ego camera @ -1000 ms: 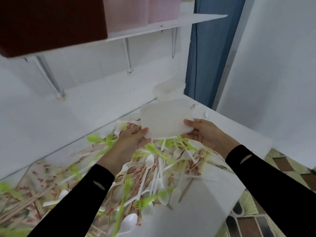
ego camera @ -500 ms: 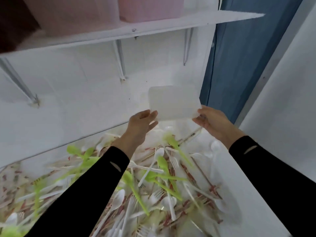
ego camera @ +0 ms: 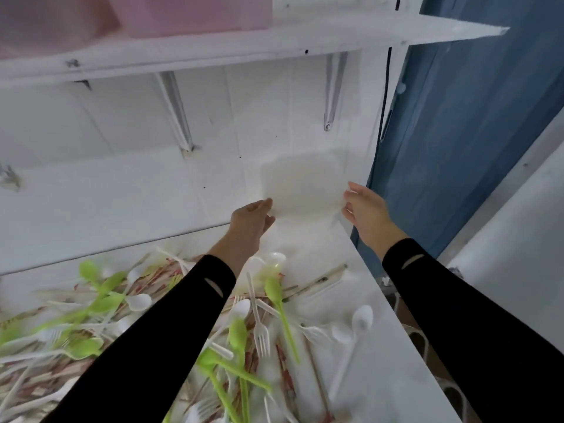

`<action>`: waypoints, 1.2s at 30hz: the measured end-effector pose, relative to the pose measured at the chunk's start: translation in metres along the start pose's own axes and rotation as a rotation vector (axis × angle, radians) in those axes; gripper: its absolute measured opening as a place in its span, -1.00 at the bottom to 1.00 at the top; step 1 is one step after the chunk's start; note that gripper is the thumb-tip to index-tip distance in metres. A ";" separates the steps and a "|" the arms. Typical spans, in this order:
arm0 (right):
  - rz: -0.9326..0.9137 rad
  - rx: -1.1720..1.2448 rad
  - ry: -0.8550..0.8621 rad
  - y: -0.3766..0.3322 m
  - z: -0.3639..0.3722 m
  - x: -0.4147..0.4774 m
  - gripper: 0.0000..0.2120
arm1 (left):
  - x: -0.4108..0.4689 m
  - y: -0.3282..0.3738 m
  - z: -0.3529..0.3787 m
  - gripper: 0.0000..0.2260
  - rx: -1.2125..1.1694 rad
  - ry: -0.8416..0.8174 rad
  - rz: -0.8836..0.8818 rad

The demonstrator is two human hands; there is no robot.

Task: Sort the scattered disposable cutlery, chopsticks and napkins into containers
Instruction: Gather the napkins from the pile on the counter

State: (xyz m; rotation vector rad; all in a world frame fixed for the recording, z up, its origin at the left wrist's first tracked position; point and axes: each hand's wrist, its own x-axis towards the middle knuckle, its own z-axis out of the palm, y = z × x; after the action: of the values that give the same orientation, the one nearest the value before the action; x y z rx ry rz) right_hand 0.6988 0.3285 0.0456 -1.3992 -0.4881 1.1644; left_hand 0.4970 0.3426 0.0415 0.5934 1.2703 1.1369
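Observation:
A translucent white plastic container (ego camera: pixel 300 184) stands against the wall at the counter's back right corner, above another pale container (ego camera: pixel 305 222). My left hand (ego camera: pixel 251 219) pinches its lower left edge between thumb and fingers. My right hand (ego camera: pixel 363 209) is at its right edge with relaxed fingers, the fingertips just touching it. In front lies a heap of disposable cutlery: green spoons (ego camera: pixel 274 291), white forks (ego camera: pixel 261 334), white spoons (ego camera: pixel 361 319) and paper-wrapped chopsticks (ego camera: pixel 317 282), partly hidden by my left forearm.
A white shelf (ego camera: pixel 244 47) on metal brackets juts out overhead and carries pink bins (ego camera: pixel 189 13). A blue curtain (ego camera: pixel 457 132) hangs right of the counter. The counter's right edge (ego camera: pixel 393 319) drops to a floor with cords.
Both hands carried the container up and back from over the cutlery heap to the wall corner. My right hand's grip has loosened, and the view has tilted up.

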 end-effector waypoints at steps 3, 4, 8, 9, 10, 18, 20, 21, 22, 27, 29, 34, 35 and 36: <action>-0.038 -0.167 0.003 0.006 0.004 0.018 -0.64 | 0.016 -0.008 0.003 -0.87 0.021 0.032 -0.020; -0.057 -0.198 -0.017 0.009 0.005 0.020 -0.62 | 0.018 -0.010 0.001 -0.86 0.027 0.036 -0.028; -0.065 -0.207 -0.057 0.021 0.004 0.035 -0.62 | 0.025 -0.014 -0.005 -0.84 0.012 0.024 -0.048; -0.068 -0.201 -0.059 0.023 0.002 0.039 -0.64 | 0.025 -0.014 -0.006 -0.88 0.006 0.012 -0.057; -0.093 -0.214 -0.068 0.026 0.001 0.043 -0.66 | 0.026 -0.014 -0.007 -0.90 0.005 0.002 -0.065; -0.129 -0.203 -0.088 0.035 -0.005 0.048 -0.67 | 0.031 -0.025 -0.014 -0.75 0.092 -0.027 -0.036; -0.062 -0.204 -0.080 0.027 -0.006 0.038 -0.59 | 0.029 -0.026 -0.014 -0.80 0.137 -0.031 -0.033; -0.023 -0.216 -0.084 0.023 -0.006 0.033 -0.52 | 0.028 -0.025 -0.014 -0.79 0.143 -0.038 -0.035; 0.013 -0.220 -0.088 0.018 -0.007 0.025 -0.44 | 0.025 -0.023 -0.015 -0.77 0.143 -0.051 -0.035; 0.169 -0.307 -0.189 0.005 -0.002 -0.025 -0.49 | -0.008 -0.004 -0.029 -0.78 0.177 -0.152 -0.022; 0.176 -0.293 -0.273 -0.001 0.008 -0.055 -0.73 | -0.034 0.011 -0.046 -0.83 0.292 -0.199 0.026; 0.091 -0.263 -0.536 -0.026 0.063 -0.141 -0.82 | -0.109 0.063 -0.099 -0.84 0.497 -0.240 0.299; 0.071 -0.262 -0.595 -0.032 0.079 -0.162 -0.83 | -0.126 0.078 -0.114 -0.84 0.521 -0.222 0.376; 0.057 -0.259 -0.637 -0.037 0.087 -0.177 -0.85 | -0.139 0.088 -0.121 -0.83 0.550 -0.211 0.444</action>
State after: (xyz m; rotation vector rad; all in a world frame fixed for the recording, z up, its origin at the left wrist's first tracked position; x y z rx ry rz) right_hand 0.5640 0.2314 0.1586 -1.2402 -1.0822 1.6397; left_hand 0.3681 0.2235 0.1459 1.4247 1.3012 1.0358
